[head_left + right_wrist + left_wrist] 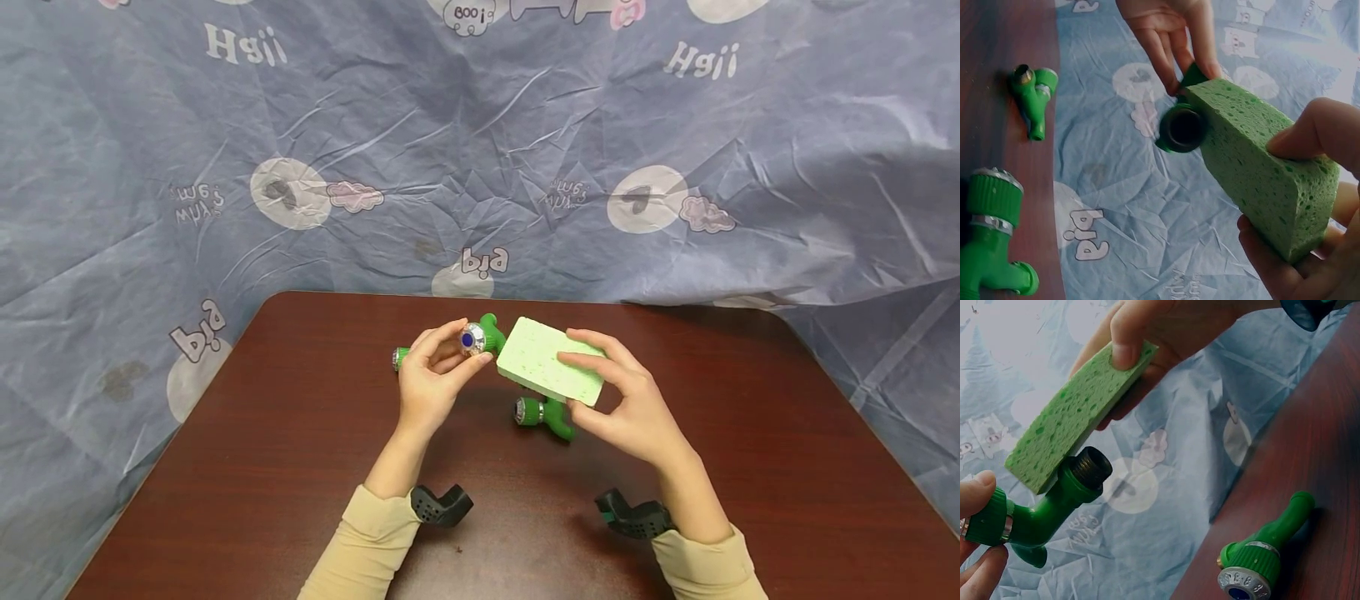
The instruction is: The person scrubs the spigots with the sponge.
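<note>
One loose green valve (532,412) lies nearest us, about midway between the side edges of the worktop (247,492). Above it our right grip (633,404) pinches the sponge (540,358), while our left grip (429,383) pinches a second valve (492,335) by its knob (473,339), perhaps touching the sponge. We'd best steady that knob and wipe with light pressure, clear of the third valve (400,358) toward the far-left corner.
</note>
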The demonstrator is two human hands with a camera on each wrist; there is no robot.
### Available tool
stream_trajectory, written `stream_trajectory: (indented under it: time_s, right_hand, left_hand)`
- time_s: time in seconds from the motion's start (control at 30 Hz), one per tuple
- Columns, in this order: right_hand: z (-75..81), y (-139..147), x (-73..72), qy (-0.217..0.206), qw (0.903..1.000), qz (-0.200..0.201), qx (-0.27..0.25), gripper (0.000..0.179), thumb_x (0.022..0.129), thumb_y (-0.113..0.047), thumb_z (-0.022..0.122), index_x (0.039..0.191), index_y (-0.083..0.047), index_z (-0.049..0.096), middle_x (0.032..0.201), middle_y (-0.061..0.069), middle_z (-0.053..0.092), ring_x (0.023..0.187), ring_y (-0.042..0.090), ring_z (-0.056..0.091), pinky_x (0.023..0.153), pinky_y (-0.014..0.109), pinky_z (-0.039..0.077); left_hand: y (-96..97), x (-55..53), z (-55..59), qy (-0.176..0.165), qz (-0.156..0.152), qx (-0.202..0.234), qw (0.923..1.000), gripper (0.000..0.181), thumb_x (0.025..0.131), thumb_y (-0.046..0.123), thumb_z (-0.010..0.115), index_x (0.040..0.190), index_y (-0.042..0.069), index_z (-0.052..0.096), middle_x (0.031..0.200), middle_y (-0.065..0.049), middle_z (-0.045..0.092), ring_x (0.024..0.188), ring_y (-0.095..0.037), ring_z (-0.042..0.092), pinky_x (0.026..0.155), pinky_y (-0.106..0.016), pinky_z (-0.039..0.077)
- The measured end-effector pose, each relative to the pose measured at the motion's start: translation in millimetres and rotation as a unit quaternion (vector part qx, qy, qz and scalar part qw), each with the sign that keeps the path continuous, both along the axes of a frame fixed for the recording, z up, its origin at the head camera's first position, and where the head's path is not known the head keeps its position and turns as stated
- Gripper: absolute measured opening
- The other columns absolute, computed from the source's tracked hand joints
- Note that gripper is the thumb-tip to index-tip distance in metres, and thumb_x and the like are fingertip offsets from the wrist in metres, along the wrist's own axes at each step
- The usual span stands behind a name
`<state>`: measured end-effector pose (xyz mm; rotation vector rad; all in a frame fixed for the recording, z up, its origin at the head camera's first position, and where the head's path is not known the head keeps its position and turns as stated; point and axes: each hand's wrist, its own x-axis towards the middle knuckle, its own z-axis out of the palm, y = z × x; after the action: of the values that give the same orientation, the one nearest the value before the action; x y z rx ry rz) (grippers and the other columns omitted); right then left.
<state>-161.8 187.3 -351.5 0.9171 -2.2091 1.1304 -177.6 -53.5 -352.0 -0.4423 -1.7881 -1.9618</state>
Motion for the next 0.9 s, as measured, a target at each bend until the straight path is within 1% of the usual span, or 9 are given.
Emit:
stream_trajectory:
  time_s: [0.13,0.27,0.33,0.47,0.53,0.6,0.73,0.8,0.9]
  right_hand:
    - [0.5,1.1,0.0,0.007,1.0000,-0.002,-0.002,0.049,0.064,0.003,0.069,0.113,-0.007,0.067,0.131,0.012,0.051,0.116,0.024,0.049,0.086,0.020,0.040]
    - [3.5,2.5,1.7,-0.013,0.9999,0.000,0.009,0.051,0.064,0.007,0.070,0.113,-0.006,0.067,0.131,0.012,0.051,0.116,0.022,0.049,0.088,0.018,0.039]
    - [8.5,3.4,4.9,-0.018,0.9998,-0.007,0.002,0.050,0.063,0.011,0.069,0.111,-0.004,0.067,0.129,0.014,0.052,0.115,0.021,0.049,0.088,0.018,0.038]
    - [23.0,-0.2,14.0,0.003,0.9991,-0.012,-0.041,0.048,0.061,0.016,0.069,0.107,0.006,0.065,0.125,0.025,0.052,0.113,0.025,0.049,0.086,0.019,0.038]
    - [28.4,-5.6,17.7,0.013,0.9982,-0.003,-0.059,0.047,0.061,0.016,0.069,0.107,0.009,0.063,0.123,0.030,0.051,0.113,0.028,0.049,0.086,0.020,0.039]
    - [29.9,-11.4,19.3,0.021,0.9976,0.006,-0.066,0.046,0.061,0.015,0.068,0.106,0.010,0.062,0.123,0.032,0.050,0.113,0.029,0.049,0.087,0.021,0.039]
    - [28.2,-22.5,19.5,0.037,0.9970,0.024,-0.063,0.045,0.062,0.013,0.068,0.106,0.010,0.062,0.122,0.033,0.050,0.112,0.033,0.050,0.087,0.021,0.040]
    - [26.9,-26.1,19.0,0.047,0.9968,0.030,-0.058,0.045,0.061,0.013,0.068,0.106,0.010,0.063,0.121,0.033,0.050,0.110,0.035,0.050,0.088,0.021,0.041]
    - [25.4,-27.3,18.1,0.059,0.9966,0.027,-0.051,0.045,0.060,0.013,0.069,0.105,0.009,0.063,0.120,0.033,0.050,0.109,0.037,0.051,0.089,0.020,0.041]
  left_hand:
    - [1.0,0.6,0.5,-0.002,-0.001,-0.001,1.0000,0.045,0.068,-0.010,0.078,0.111,-0.010,0.063,0.095,-0.023,0.058,0.085,-0.030,0.063,0.079,-0.042,0.055]
    - [2.5,1.4,-0.3,0.005,-0.010,-0.008,0.9999,0.045,0.068,-0.010,0.078,0.110,-0.010,0.063,0.095,-0.023,0.058,0.086,-0.033,0.063,0.079,-0.045,0.054]
    - [3.0,1.6,-1.0,0.013,-0.009,-0.019,0.9997,0.044,0.068,-0.010,0.078,0.110,-0.010,0.064,0.095,-0.022,0.058,0.087,-0.034,0.063,0.078,-0.045,0.055]
    - [4.6,3.3,-1.5,0.035,0.005,-0.063,0.9974,0.044,0.069,-0.008,0.079,0.110,-0.009,0.063,0.097,-0.021,0.059,0.088,-0.034,0.064,0.076,-0.042,0.056]
    - [5.8,4.8,-1.4,0.046,0.010,-0.086,0.9952,0.044,0.069,-0.007,0.079,0.109,-0.009,0.063,0.099,-0.022,0.060,0.089,-0.034,0.064,0.076,-0.041,0.056]
    - [7.4,6.3,-1.5,0.056,0.012,-0.102,0.9932,0.044,0.069,-0.006,0.080,0.108,-0.011,0.062,0.099,-0.023,0.061,0.089,-0.034,0.065,0.076,-0.039,0.056]
    - [9.8,8.5,-1.4,0.069,0.000,-0.104,0.9922,0.041,0.067,-0.008,0.080,0.104,-0.012,0.063,0.098,-0.024,0.063,0.088,-0.035,0.066,0.077,-0.041,0.056]
    - [10.8,9.2,-1.6,0.073,-0.005,-0.102,0.9920,0.039,0.066,-0.008,0.080,0.102,-0.011,0.064,0.096,-0.022,0.064,0.087,-0.034,0.066,0.077,-0.043,0.056]
    - [12.2,10.3,-1.8,0.076,-0.008,-0.103,0.9917,0.037,0.066,-0.008,0.080,0.100,-0.009,0.066,0.095,-0.020,0.065,0.085,-0.034,0.066,0.076,-0.045,0.056]
